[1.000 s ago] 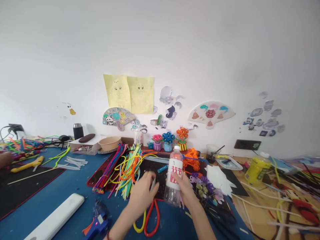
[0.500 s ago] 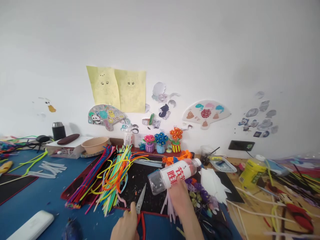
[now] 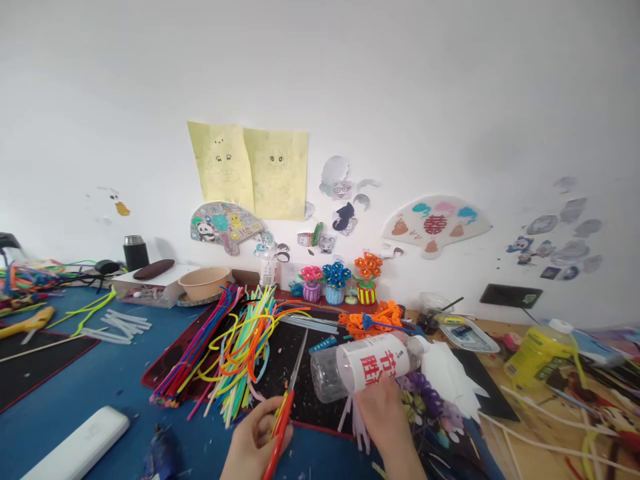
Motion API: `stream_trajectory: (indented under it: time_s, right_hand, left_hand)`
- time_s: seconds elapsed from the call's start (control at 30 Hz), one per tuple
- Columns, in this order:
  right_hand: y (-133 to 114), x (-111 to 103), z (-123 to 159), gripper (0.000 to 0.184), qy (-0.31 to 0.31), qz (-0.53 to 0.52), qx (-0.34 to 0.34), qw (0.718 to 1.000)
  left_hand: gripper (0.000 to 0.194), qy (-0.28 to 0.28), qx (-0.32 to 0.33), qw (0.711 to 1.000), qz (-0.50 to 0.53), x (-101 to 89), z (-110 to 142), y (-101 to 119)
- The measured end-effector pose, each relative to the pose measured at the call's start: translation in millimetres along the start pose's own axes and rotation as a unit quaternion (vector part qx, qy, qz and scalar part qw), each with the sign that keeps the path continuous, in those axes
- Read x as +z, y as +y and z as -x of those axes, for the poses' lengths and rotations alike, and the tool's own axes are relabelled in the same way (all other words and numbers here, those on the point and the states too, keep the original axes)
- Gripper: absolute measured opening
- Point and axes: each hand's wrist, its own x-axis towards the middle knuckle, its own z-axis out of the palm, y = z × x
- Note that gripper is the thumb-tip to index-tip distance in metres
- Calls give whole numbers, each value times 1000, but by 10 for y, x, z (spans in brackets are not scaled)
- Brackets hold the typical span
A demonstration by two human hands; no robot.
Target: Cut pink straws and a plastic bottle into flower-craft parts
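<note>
A pair of scissors with orange-red handles (image 3: 283, 420) is in my left hand (image 3: 260, 437), its blades pointing up and away over the dark mat (image 3: 300, 357). My fingers curl around the handles, and the blades look close together. My right hand (image 3: 385, 417) grips a clear plastic bottle (image 3: 373, 363) lying on its side in the air. The bottle has a white label with red characters, its base faces left and its neck points right. Under the right hand lie pale purple strips (image 3: 359, 427). To the left of the scissors is a heap of colourful pipe cleaners (image 3: 245, 353).
Pipe-cleaner flowers in little pots (image 3: 335, 287) stand by the wall. Orange pipe cleaners (image 3: 370, 323) and white paper (image 3: 450, 373) lie behind and right of the bottle. A yellow bottle (image 3: 540, 353) stands farther right. A white case (image 3: 80, 447) rests at the front left.
My left hand has turned and raised the scissors, with the fingers now around the handles. The bottle has shifted right in view with my right hand. The whole view has moved slightly.
</note>
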Motion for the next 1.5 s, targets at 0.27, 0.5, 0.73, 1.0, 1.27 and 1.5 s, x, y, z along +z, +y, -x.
stream_trajectory:
  time_s: [0.27, 0.5, 0.73, 1.0, 1.27, 1.5]
  right_hand:
    - [-9, 59, 48, 59, 36, -77, 52, 995]
    - [-50, 75, 46, 64, 30, -91, 70, 993]
    - [-29, 19, 52, 56, 50, -91, 62, 993]
    - [-171, -116, 14, 48, 163, -94, 37, 981]
    - [-250, 75, 25, 59, 143, -121, 31, 982]
    - [-166, 46, 34, 57, 115, -73, 32, 990]
  left_hand:
    - [40, -10, 86, 986, 142, 327, -92, 758]
    - [46, -11, 105, 985, 136, 393, -272, 678]
    - [48, 58, 96, 982, 152, 455, -214, 770]
    - [31, 132, 155, 976, -74, 142, -294, 432]
    - [25, 65, 120, 962, -238, 154, -185, 270]
    - [41, -1, 97, 993, -61, 266, -143, 188]
